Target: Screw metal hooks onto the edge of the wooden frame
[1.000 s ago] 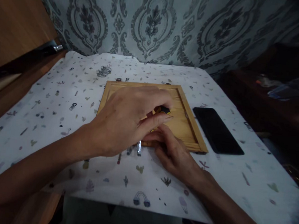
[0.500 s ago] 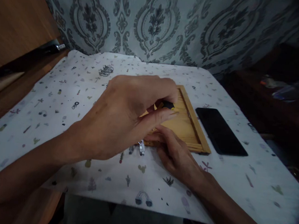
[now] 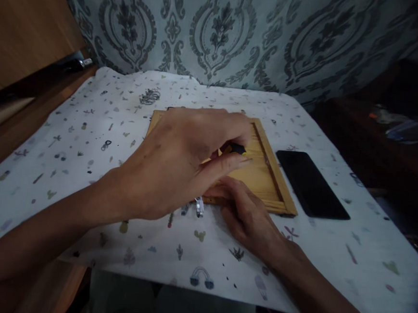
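Observation:
A screwdriver with a black and yellow handle [image 3: 237,149] is gripped in my left hand [image 3: 183,159], fingers curled round it and thumb along the near side. Its shaft and tip are hidden behind that hand. Under both hands lies a shallow wooden panel with a raised rim [image 3: 273,171], flat on the table. My right hand [image 3: 244,210] is closed at the panel's near edge, fingertips partly covered by the left hand. Just left of those fingers, a small shiny metal fitting [image 3: 199,207] juts out from the near edge, with a second metal piece [image 3: 185,208] beside it.
A black phone [image 3: 311,184] lies right of the panel. Toward the back left sits a small heap of metal pieces [image 3: 149,97] on the patterned white cloth [image 3: 150,263]. Wooden furniture [image 3: 27,31] borders the left side; a patterned wall [image 3: 219,32] stands behind.
The view has shifted slightly. My left hand stays over the panel on the screwdriver, its grip turned only a little. My right hand keeps its place at the near edge.

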The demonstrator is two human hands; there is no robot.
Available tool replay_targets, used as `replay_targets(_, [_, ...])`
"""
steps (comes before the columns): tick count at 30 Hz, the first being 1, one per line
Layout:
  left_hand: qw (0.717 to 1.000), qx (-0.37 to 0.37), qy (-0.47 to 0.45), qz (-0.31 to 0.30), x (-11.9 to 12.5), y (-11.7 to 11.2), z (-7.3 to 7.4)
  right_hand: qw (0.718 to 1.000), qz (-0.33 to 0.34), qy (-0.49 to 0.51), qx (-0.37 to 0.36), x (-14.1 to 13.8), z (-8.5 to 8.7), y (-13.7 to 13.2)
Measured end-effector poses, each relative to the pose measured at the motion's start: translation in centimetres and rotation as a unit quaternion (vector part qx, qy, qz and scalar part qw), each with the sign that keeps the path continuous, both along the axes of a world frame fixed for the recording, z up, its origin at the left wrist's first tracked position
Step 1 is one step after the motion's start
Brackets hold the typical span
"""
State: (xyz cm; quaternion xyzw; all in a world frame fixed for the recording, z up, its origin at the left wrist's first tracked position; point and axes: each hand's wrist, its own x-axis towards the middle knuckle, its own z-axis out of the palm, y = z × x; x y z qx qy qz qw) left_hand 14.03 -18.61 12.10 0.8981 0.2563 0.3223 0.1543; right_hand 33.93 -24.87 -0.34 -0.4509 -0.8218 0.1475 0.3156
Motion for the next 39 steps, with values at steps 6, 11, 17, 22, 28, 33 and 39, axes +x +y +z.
replay_targets(6, [1.000,0.005,0.002,-0.006,0.1,0.1,-0.1,1.000,0.004,0.012,0.021,-0.1,-0.3,0.2])
replay_targets(11, [1.000,-0.025,-0.009,-0.014,0.2,0.1,-0.1,1.000,0.009,0.012,0.018,-0.2,0.0,0.2])
replay_targets(17, [0.999,-0.041,-0.005,-0.010,0.1,0.2,-0.2,1.000,0.013,0.019,0.010,-0.1,-0.1,0.2])
replay_targets(22, [0.999,-0.043,0.001,-0.016,0.0,0.4,0.0,0.999,0.012,0.010,0.029,0.0,-0.4,0.3])
replay_targets(28, [0.998,-0.055,-0.003,-0.016,0.1,0.6,-0.3,0.999,0.013,0.007,0.032,-0.1,-0.2,0.3])
replay_targets(33, [0.969,-0.215,-0.087,-0.086,1.0,0.2,-1.8,0.998,0.004,0.009,0.055,-0.4,0.2,0.4])
replay_targets(39, [0.931,-0.310,-0.168,-0.095,2.9,-0.6,-3.1,0.997,0.012,0.019,0.069,-0.6,0.6,0.5])
